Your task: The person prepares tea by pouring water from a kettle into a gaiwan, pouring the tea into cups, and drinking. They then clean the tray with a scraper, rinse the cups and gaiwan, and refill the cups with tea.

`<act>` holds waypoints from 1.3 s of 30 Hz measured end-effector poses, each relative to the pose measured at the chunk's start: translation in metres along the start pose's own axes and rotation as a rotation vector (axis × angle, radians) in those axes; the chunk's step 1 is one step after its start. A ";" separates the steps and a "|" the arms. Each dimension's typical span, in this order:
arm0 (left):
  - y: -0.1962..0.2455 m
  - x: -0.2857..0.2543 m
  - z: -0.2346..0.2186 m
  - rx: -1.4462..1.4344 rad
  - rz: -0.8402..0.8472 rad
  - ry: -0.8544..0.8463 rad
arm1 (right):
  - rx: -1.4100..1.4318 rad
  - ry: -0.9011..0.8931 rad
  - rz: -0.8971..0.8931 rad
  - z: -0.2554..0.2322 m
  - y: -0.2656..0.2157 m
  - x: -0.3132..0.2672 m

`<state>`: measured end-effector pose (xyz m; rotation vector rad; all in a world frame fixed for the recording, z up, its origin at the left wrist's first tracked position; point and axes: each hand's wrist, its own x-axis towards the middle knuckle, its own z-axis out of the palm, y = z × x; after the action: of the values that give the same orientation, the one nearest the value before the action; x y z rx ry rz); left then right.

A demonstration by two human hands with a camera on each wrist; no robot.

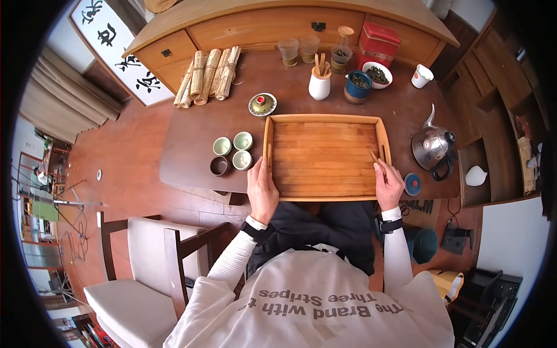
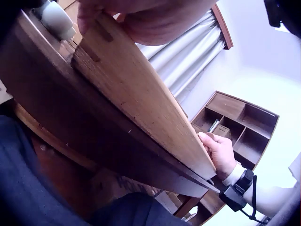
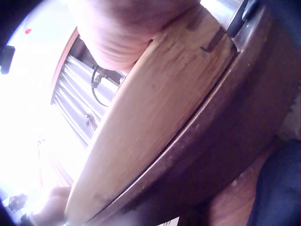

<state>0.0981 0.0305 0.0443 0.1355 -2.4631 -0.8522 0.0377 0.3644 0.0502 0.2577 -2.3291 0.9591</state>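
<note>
A rectangular wooden tray [image 1: 325, 159] with raised sides lies at the table's near edge. My left hand [image 1: 262, 188] grips its near left corner, thumb on the inner side. At the near right corner, my right hand [image 1: 389, 182] holds the tray's side. A thin brown stick [image 1: 373, 155] shows at the right fingertips, over the tray floor. From the left wrist view, the tray's near wall [image 2: 136, 94] runs between both hands. Left of the tray stand three pale green cups [image 1: 242, 160] and a dark cup [image 1: 220, 166]; a blue lid [image 1: 412, 184] lies beside the right hand.
On the table [image 1: 191, 133], a patterned lid [image 1: 263, 104], bamboo scrolls [image 1: 209, 75], a white tool holder [image 1: 319, 87], a blue jar [image 1: 357, 90], a bowl of tea leaves [image 1: 378, 75] and a red box [image 1: 378, 43] stand behind. A steel kettle [image 1: 429, 145] stands right, a chair [image 1: 156, 249] left.
</note>
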 end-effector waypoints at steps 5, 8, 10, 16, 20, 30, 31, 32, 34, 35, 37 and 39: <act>0.005 -0.010 0.005 -0.031 0.004 -0.013 | -0.037 -0.021 0.015 0.001 -0.003 0.001; 0.005 -0.013 0.011 -0.010 0.010 -0.024 | -0.056 -0.025 -0.066 0.000 -0.004 0.002; 0.005 -0.012 0.011 -0.002 0.020 -0.028 | -0.058 -0.039 -0.072 -0.003 -0.007 0.004; -0.002 -0.013 0.015 -0.067 0.012 0.000 | 0.213 0.037 0.244 -0.011 0.002 0.005; 0.003 -0.009 0.011 -0.056 -0.073 -0.050 | 0.303 0.022 0.300 -0.030 0.009 0.015; 0.003 0.001 0.015 0.122 -0.121 -0.154 | 0.132 -0.185 0.440 -0.055 0.016 -0.005; 0.001 0.001 0.016 0.126 -0.087 -0.127 | 0.252 -0.123 0.468 -0.051 0.023 -0.007; 0.000 0.000 0.018 0.129 -0.053 -0.101 | 0.372 -0.060 0.494 -0.049 0.030 -0.009; 0.001 -0.001 0.018 0.089 -0.083 -0.090 | 0.357 -0.128 0.519 -0.051 0.029 -0.007; 0.003 0.000 0.019 0.051 -0.109 -0.071 | 0.347 -0.191 0.538 -0.050 0.023 -0.002; -0.001 -0.002 0.020 0.036 -0.108 -0.059 | 0.493 -0.169 0.500 -0.034 0.004 0.008; -0.003 -0.003 0.020 0.021 -0.105 -0.047 | 0.313 -0.253 0.383 -0.018 -0.009 0.019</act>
<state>0.0899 0.0398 0.0276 0.2574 -2.5281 -0.8832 0.0345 0.3706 0.0765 0.0568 -2.5006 1.5641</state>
